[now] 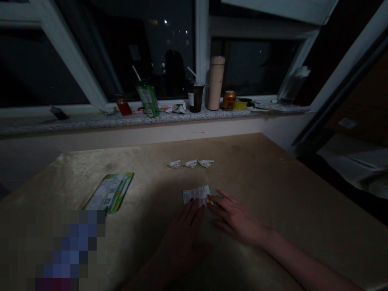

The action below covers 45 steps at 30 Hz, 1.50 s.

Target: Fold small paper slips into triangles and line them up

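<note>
A small printed paper sheet (195, 191) lies flat on the table in front of me. My left hand (184, 230) rests palm down, its stretched fingertips on the sheet's near edge. From the right, my right hand (235, 214) reaches in with fingers spread, the foremost touching or almost touching the sheet's right corner. Neither hand grips anything that I can see. Beyond the sheet, three small folded pieces of printed paper (190, 163) sit in a row. To the left lies a flat green and white printed packet (110, 192).
The brown table (266, 173) ends below a speckled windowsill (178, 118). On the sill stand a green cup with a straw (148, 99), a dark drink cup (195, 97), a tall pinkish flask (216, 83), a gold can (229, 100) and a red jar (123, 107). The lower left is pixelated.
</note>
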{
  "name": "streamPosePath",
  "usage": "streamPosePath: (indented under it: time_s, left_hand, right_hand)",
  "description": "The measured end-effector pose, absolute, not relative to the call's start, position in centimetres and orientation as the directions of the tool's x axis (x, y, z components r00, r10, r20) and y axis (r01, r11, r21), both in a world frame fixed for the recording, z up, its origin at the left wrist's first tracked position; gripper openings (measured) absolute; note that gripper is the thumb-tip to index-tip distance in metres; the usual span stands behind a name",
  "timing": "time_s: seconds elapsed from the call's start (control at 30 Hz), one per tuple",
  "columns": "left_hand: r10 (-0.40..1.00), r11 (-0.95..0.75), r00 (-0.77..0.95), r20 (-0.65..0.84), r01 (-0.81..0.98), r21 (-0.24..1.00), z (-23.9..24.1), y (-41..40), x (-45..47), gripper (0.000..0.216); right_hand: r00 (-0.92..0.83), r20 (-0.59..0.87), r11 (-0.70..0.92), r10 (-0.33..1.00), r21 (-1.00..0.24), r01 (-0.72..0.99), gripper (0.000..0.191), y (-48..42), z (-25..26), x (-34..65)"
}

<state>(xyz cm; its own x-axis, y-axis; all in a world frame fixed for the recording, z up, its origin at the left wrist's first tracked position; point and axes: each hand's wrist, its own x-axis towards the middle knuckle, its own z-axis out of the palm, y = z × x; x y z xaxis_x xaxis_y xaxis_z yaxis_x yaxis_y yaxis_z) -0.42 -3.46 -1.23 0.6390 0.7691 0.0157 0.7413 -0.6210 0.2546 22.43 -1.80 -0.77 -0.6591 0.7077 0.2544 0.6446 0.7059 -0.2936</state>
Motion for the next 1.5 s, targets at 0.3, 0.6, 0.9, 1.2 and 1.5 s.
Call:
streamPosePath:
  time_s: [0.3,0.6,0.9,1.2,1.5]
  left_hand:
    - [0.763,-0.634,0.646,0.027,0.741,0.221,-1.1,-3.1,-2.2,0.073]
    - [0.782,-0.620,0.621,0.047,0.770,0.152,-1.0,-3.2,-3.5,0.077]
    - [0.789,-0.608,0.615,0.000,0.779,0.151,-0.1,-3.3,-3.3,0.075]
    - [0.783,-0.609,0.620,-0.041,0.778,0.154,0.1,-3.3,-5.5,0.067]
    - [0.750,-0.660,0.656,0.082,0.733,0.165,-0.7,-3.2,-4.3,0.068]
  right_hand:
    - [-0.677,0.199,0.694,0.708,-0.372,0.617,0.046,-1.5,-0.4,22.8]
    - [-0.658,0.255,0.702,0.709,-0.350,0.621,0.044,-1.5,-0.8,21.7]
    - [-0.710,0.213,0.717,0.672,-0.428,0.550,0.045,-1.5,-0.3,20.9]
    - [-0.690,0.229,0.703,0.686,-0.452,0.549,0.043,-1.6,-0.7,20.9]
    - [-0.682,0.236,0.697,0.692,-0.463,0.547,0.047,-1.9,-0.7,21.0]
